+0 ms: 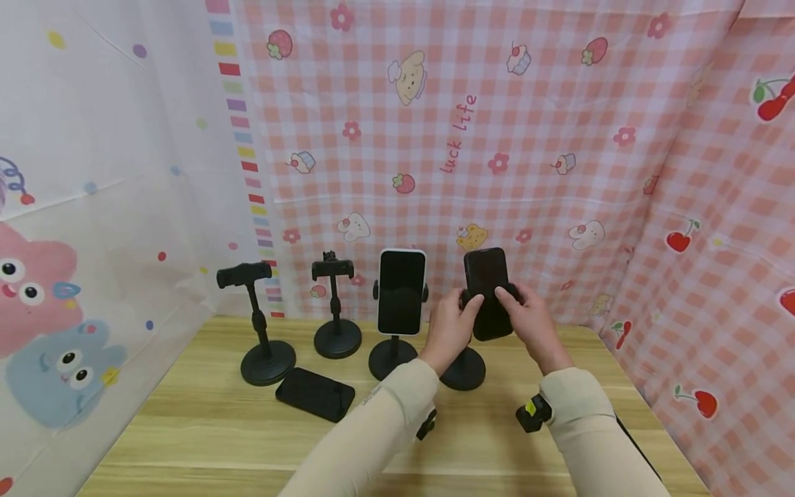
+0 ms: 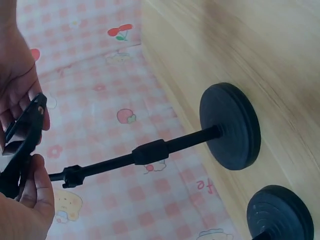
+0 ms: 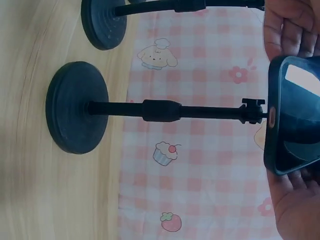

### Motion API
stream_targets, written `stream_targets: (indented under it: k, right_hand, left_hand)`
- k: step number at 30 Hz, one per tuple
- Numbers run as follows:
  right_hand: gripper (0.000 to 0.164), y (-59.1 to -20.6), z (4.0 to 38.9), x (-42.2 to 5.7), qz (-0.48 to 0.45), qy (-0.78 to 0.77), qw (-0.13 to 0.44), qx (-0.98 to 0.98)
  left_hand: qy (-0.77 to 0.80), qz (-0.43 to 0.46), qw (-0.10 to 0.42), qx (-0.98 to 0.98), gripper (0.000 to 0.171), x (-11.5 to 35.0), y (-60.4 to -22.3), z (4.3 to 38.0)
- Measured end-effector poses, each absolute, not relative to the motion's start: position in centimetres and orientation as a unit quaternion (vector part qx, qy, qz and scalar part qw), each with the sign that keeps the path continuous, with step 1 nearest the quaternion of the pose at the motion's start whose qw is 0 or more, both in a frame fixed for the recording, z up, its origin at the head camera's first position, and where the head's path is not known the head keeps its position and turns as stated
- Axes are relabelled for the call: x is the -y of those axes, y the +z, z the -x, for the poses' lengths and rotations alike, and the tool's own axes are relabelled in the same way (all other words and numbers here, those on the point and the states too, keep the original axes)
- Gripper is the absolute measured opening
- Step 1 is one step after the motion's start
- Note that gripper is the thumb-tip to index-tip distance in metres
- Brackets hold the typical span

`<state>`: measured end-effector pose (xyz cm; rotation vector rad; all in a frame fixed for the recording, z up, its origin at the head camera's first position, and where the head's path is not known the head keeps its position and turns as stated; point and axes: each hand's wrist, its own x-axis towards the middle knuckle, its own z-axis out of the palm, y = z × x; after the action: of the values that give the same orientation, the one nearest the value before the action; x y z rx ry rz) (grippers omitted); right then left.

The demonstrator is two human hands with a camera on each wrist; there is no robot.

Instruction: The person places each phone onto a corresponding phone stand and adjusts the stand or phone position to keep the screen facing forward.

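A black smartphone point(image 1: 487, 269) stands nearly upright, slightly tilted, at the clamp point(image 2: 26, 135) of a black phone stand point(image 1: 462, 373). My left hand point(image 1: 448, 328) grips the clamp at the phone's left side, its thumb at the screen's edge. On the opposite side my right hand point(image 1: 535, 326) grips the clamp, with its thumb on the screen and fingers curled behind. The right wrist view shows the phone's lower end point(image 3: 272, 117) between both hands. The stand's round base point(image 3: 75, 107) rests on the table, and its thin pole rises to the clamp.
Left of my hands, a white-framed phone point(image 1: 402, 293) sits in another stand. Farther left are two stands with bare clamps point(image 1: 244, 275) point(image 1: 332, 268). A black phone point(image 1: 315, 394) lies flat on the wooden table point(image 1: 205, 428). Patterned cloth point(image 1: 385, 138) hangs behind.
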<state>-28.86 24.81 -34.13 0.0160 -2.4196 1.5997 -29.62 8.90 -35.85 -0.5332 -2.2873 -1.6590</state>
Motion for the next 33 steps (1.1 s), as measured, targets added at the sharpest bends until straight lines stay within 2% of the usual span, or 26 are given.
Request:
stream_targets:
  k: [6, 11, 16, 33]
  right_hand:
    - [0.053, -34.2, 29.0, -24.8, 0.006, 0.571, 0.108, 0.814]
    - [0.044, -34.3, 29.1, -24.3, 0.010, 0.591, 0.118, 0.798]
    - [0.044, -34.6, 29.2, -24.0, 0.004, 0.583, 0.129, 0.803]
    - [0.040, -35.9, 29.2, -23.9, -0.021, 0.539, 0.153, 0.828]
  left_hand:
    - [-0.556, 0.178, 0.135, 0.801, 0.035, -8.8, -35.5, 30.4]
    - [-0.559, 0.151, 0.107, 0.808, 0.037, -8.9, -35.0, 30.5]
    - [-0.571, 0.139, 0.088, 0.804, 0.038, -8.9, -34.9, 30.6]
    - [-0.572, 0.149, 0.109, 0.799, 0.034, -8.5, -36.3, 30.8]
